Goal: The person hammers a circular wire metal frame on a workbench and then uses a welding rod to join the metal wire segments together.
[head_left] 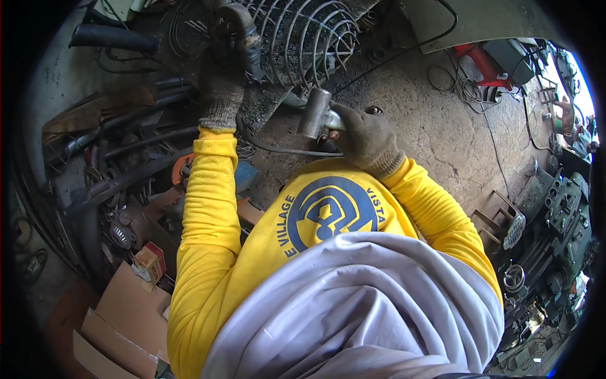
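Observation:
My right hand (369, 136), in a grey-brown work glove, is closed round the handle of a hammer (314, 114). The hammer's thick cylindrical metal head stands up in front of my chest, and the glove hides most of the handle. Farther forward on the left, my left hand (221, 79) wears a dirty knit glove and is closed at a rounded metal piece (237, 24). Deep shadow hides most of its fingers and part of that piece. Just right of it lies a domed cage of curved metal bars (302, 41), apart from the hammer.
Metal bars and pipes (142, 142) crowd the left side, above an open cardboard box (129, 316) and a small box (150, 262). A red power tool (483, 66) and loose cables lie at the far right. Green machinery (562, 215) stands along the right edge.

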The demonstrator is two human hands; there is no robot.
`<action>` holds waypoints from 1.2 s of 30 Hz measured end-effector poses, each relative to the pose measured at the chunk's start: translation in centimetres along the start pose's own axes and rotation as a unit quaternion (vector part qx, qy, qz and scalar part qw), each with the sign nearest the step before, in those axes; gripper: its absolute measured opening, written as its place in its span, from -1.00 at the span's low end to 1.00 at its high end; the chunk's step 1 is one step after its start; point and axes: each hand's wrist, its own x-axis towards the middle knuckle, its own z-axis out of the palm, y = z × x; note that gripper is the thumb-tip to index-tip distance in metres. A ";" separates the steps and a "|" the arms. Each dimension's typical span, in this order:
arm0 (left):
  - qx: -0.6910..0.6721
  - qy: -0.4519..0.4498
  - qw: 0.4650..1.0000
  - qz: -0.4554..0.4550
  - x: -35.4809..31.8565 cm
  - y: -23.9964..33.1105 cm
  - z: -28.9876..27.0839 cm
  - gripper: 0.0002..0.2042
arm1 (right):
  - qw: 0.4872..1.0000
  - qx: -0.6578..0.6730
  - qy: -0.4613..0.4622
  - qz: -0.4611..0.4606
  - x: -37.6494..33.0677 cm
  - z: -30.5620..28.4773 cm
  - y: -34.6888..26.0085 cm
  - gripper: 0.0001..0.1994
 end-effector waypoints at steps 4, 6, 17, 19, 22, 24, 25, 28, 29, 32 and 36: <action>0.313 -0.063 0.947 0.021 0.5 3.3 -0.7 -0.61 | 0.998 0.018 0.007 -0.056 0.2 0.3 0.6 -0.53; 0.344 -0.074 0.936 0.012 0.8 3.4 -0.5 -0.58 | 1.000 0.015 0.000 0.002 0.6 0.8 1.6 -0.52; 0.150 -0.018 0.988 0.001 0.1 -1.8 -1.4 -0.67 | 0.996 0.012 0.019 -0.083 0.4 -0.1 0.6 -0.56; 0.431 -0.005 0.896 0.107 -0.4 -2.2 -1.7 -0.69 | 0.999 0.017 0.004 0.052 1.1 0.2 1.5 -0.58; 0.268 -0.013 0.962 0.045 0.0 -1.5 -1.7 -0.65 | 0.996 0.007 -0.028 0.080 0.6 0.2 1.4 -0.60; 0.173 -0.012 0.985 0.016 0.0 -1.0 -1.6 -0.62 | 1.000 0.024 -0.001 0.014 0.0 0.3 0.5 -0.59; 0.236 -0.004 0.971 0.047 0.2 -0.9 -1.8 -0.61 | 0.999 0.033 0.015 -0.021 -0.2 0.3 0.3 -0.58; 0.288 0.007 0.956 0.052 0.5 -0.5 -1.6 -0.60 | 0.997 0.022 0.035 -0.062 0.2 0.1 0.8 -0.59; 0.281 0.008 0.959 0.038 0.3 -0.1 -1.2 -0.60 | 0.998 0.015 0.021 -0.054 0.6 0.0 1.2 -0.60; 0.272 0.000 0.962 0.013 0.2 0.9 -1.1 -0.60 | 0.997 0.001 0.023 0.076 0.8 1.0 3.0 -0.65; 0.253 -0.045 0.965 0.058 0.8 1.0 -2.1 -0.60 | 0.997 0.011 -0.037 0.067 0.0 1.0 1.3 -0.61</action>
